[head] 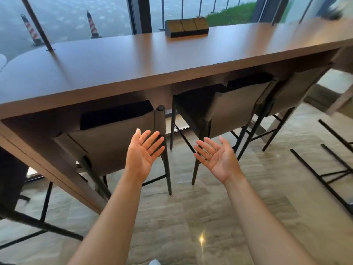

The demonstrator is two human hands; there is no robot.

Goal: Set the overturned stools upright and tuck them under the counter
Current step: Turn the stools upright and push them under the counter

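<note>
I hold my left hand (144, 151) and right hand (217, 157) palm-up and apart, fingers straight and spread, gripping nothing. Just beyond them three stools stand upright, tucked under the counter (133, 64): the near stool (114, 146), middle stool (233, 111) and far stool (290, 92). At the right edge, black stool legs (321, 181) lie tilted over the floor (210, 217). A wooden box (186, 27) sits on the counter.

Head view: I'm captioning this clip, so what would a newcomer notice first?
The bare left hand and right hand hover open, palms up, at centre, holding nothing. Behind them, grey fabric-backed stools with black metal legs stand tucked under the long brown wooden counter. At the right edge, black metal stool legs lie on the pale floor.
</note>
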